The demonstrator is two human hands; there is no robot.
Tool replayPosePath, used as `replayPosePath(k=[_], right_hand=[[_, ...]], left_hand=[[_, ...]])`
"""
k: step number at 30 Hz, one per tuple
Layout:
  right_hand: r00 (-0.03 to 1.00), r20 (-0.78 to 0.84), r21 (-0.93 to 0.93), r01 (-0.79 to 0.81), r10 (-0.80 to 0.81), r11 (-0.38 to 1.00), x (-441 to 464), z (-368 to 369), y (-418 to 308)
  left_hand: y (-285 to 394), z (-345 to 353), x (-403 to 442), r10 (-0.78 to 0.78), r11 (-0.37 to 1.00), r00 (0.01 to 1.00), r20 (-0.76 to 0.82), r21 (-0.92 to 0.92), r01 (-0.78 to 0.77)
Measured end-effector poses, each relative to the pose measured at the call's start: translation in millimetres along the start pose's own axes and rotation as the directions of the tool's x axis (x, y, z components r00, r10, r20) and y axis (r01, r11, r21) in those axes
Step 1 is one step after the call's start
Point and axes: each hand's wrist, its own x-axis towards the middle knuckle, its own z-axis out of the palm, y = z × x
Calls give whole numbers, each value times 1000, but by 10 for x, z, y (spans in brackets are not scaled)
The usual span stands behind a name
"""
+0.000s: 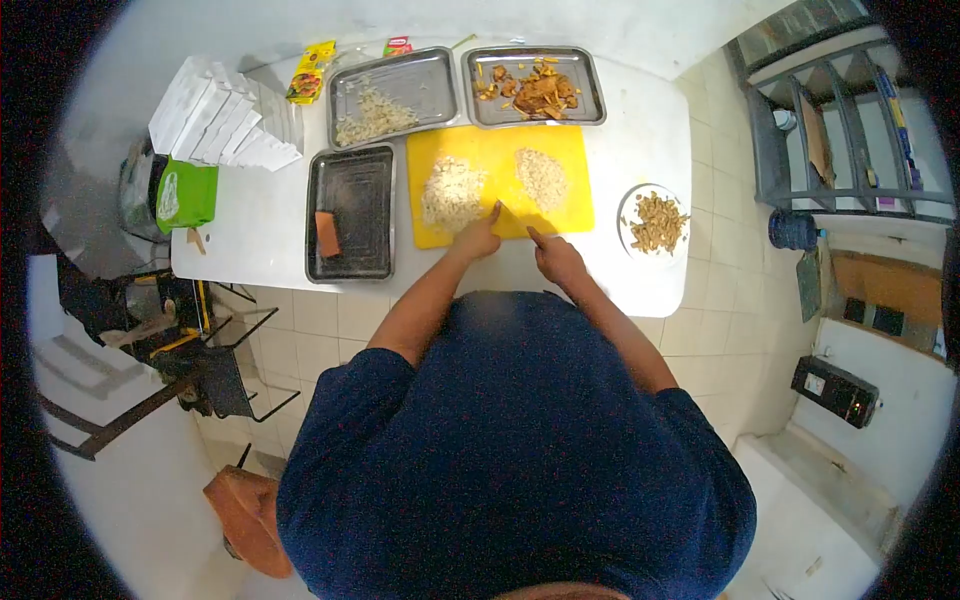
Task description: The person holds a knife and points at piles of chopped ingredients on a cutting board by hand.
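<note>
A yellow cutting board [425,155] lies at the table's front, with a large pile of pale chopped pieces [452,192] on its left and a smaller, finer pale pile [541,179] on its right. My left hand [478,238] is at the board's front edge, fingers mostly curled and one digit stretched toward the middle. My right hand [562,262] is closed at the front right edge, its index finger pointing left along what looks like a knife [517,219]. The blade lies between both hands, hard to make out against the yellow. Whatever the left fingers may pinch is hidden.
Behind the board stand a metal tray [437,68] of pale shreds and a tray [596,108] of browned pieces. On the left, a dark tray [350,262] holds an orange-brown block [327,234]. A plate [625,222] of brown pieces sits right. White boxes [205,112] and yellow packets [311,72] stand back left.
</note>
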Motion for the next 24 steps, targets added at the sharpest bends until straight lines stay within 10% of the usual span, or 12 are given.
replayPosePath(k=[24], right_hand=[[994,99,-10,-36,37,999,69,-166,-179]], left_hand=[[97,-78,-178,-34,997,992,-123,63,42]])
